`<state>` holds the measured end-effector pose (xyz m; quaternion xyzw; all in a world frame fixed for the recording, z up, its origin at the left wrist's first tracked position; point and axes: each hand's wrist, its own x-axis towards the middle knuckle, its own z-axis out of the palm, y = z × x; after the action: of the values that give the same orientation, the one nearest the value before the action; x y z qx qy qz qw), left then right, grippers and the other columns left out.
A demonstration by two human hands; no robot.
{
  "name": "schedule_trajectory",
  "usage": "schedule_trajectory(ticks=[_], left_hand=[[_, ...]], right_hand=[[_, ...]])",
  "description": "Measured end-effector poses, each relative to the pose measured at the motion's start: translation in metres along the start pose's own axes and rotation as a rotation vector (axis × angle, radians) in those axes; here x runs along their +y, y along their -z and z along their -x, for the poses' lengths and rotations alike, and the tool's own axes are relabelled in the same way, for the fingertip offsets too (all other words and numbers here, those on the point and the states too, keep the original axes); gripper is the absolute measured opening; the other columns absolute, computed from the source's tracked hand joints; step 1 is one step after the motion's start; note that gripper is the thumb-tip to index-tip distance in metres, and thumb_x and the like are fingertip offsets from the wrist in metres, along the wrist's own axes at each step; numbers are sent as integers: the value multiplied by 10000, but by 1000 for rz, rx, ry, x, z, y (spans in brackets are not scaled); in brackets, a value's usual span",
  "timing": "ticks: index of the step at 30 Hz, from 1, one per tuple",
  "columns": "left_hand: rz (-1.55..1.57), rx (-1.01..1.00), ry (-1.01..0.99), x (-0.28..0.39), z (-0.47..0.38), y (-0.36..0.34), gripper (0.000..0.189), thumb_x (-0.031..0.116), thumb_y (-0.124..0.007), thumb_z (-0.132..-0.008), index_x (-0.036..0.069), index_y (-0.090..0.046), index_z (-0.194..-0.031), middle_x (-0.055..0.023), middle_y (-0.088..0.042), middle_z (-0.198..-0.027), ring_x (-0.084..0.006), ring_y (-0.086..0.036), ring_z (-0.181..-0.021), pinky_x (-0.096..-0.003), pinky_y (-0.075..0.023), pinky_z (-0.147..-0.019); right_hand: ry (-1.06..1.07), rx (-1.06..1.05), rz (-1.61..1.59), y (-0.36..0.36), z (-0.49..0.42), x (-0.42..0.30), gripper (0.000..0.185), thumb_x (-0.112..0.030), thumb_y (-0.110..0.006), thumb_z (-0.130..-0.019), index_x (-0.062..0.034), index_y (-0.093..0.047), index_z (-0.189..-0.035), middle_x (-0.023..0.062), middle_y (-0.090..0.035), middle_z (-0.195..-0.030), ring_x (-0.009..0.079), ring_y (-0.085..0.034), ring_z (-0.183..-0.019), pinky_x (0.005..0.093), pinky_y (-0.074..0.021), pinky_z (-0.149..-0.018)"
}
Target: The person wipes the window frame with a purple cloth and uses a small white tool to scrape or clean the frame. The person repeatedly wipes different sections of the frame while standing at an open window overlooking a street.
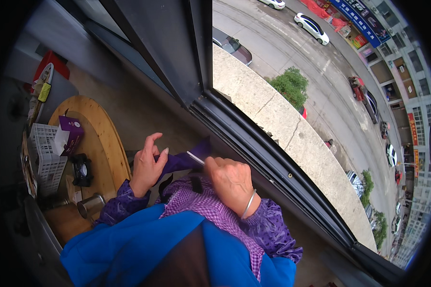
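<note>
My right hand (pixel 231 181), with a silver bangle at the wrist, is closed around a thin white stick-like object (pixel 195 158) whose tip points up and left. My left hand (pixel 149 163) is raised beside it, thumb and index finger apart, holding nothing that shows. Behind and between the hands lies dark purple fabric (pixel 181 161); what it belongs to is unclear. Both forearms wear purple patterned sleeve covers. A purple checked apron (pixel 190 193) covers my front over blue clothing (pixel 143 240).
At left a round wooden table (pixel 107 125) holds a white plastic basket (pixel 48 154), a purple box (pixel 70 132), a black device (pixel 81 169) and a metal cup (pixel 91 205). A dark window frame (pixel 251 132) and stone ledge (pixel 291 118) run along the right, above a street.
</note>
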<state>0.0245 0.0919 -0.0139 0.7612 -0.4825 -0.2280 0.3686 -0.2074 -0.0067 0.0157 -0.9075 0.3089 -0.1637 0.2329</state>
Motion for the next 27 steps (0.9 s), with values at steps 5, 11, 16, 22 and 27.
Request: schedule_trajectory(ticks=[5,11,16,22,27], left_hand=[[163,-211,82,-10,-1,12,228,57,-660,-1006,7,-630,-1226,-10,-417,-634,-82,-386,-588,-287,-330,-571],[474,-379,29,27,-2,22,167,108,-616,-1066,23,-632,-1209,64,-554,-731,-12,-440,-698,-218,-359,-647],[849,-494,139,36,-16,21,223,209,-662,-1078,32,-617,-1206,19,-666,-1013,-14,-569,-881,-186,-456,-773],[231,-512,-266,55,-18,22,500,308,-887,-862,67,-621,-1210,-64,-670,-992,-197,-694,-905,-327,-551,-816],[-87,-374,-478,58,-12,14,340,136,-804,-822,42,-663,-1116,-127,-639,-935,-340,-690,-907,-412,-564,-769]], right_hand=[[-81,119,-305,-4,7,6,44,-41,-632,-1020,-49,-593,-1040,121,-694,-807,338,-685,-659,401,-524,-591],[-15,175,-719,-29,-2,2,547,-273,-889,-864,-26,-586,-1247,124,-719,-1137,319,-733,-852,368,-573,-734],[-63,193,-904,-49,-1,6,377,-86,-863,-864,-24,-634,-1156,86,-679,-947,180,-615,-724,306,-509,-667],[-231,217,-951,-19,7,12,156,-54,-808,-915,-3,-686,-998,41,-605,-757,98,-513,-627,272,-420,-575],[-162,256,-686,3,14,0,151,5,-797,-863,-3,-696,-976,125,-666,-809,255,-649,-669,350,-491,-616]])
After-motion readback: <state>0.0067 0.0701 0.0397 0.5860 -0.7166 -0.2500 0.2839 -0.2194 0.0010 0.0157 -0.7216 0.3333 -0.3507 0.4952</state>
